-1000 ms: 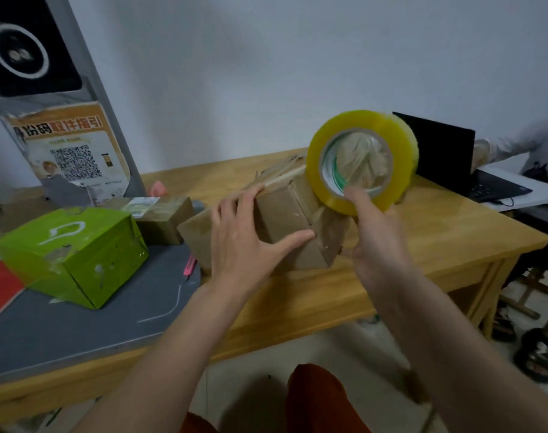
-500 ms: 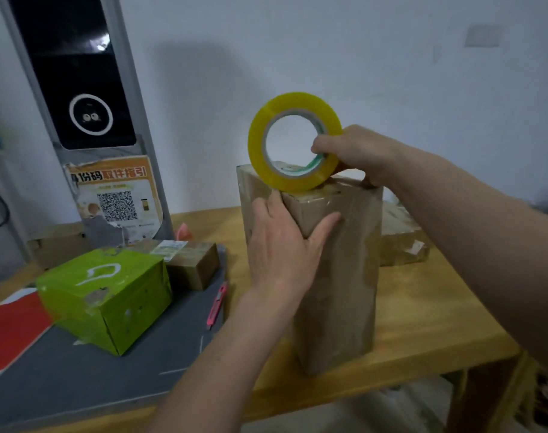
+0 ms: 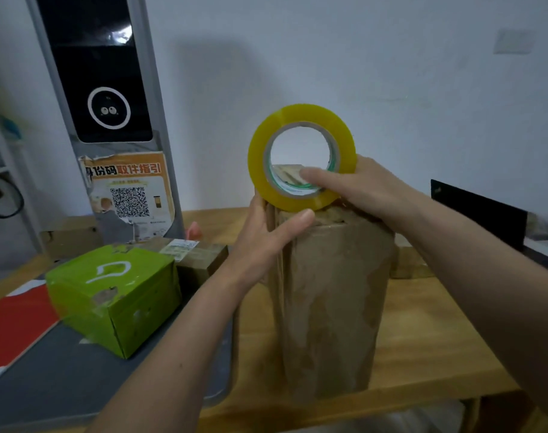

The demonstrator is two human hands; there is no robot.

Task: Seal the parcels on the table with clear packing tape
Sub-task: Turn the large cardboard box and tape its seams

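A tall brown cardboard parcel (image 3: 329, 307) stands on end near the front of the wooden table (image 3: 422, 339). On its top edge sits a yellowish roll of clear packing tape (image 3: 301, 157), held upright. My right hand (image 3: 369, 189) grips the roll, thumb through its core. My left hand (image 3: 266, 235) presses against the parcel's upper left corner, thumb across the front face just under the roll. A strip of tape runs down the parcel's left front edge.
A green box (image 3: 116, 295) and a small brown labelled parcel (image 3: 197, 260) lie on a grey mat (image 3: 63, 385) at left. Another brown parcel (image 3: 407, 264) sits behind at right, near a black laptop lid (image 3: 476, 210). A grey kiosk (image 3: 107, 120) stands at the back left.
The parcel has been turned from lying tilted to standing on end. My right hand has carried the roll up onto its top; my left hand has slid up to the upper left corner.
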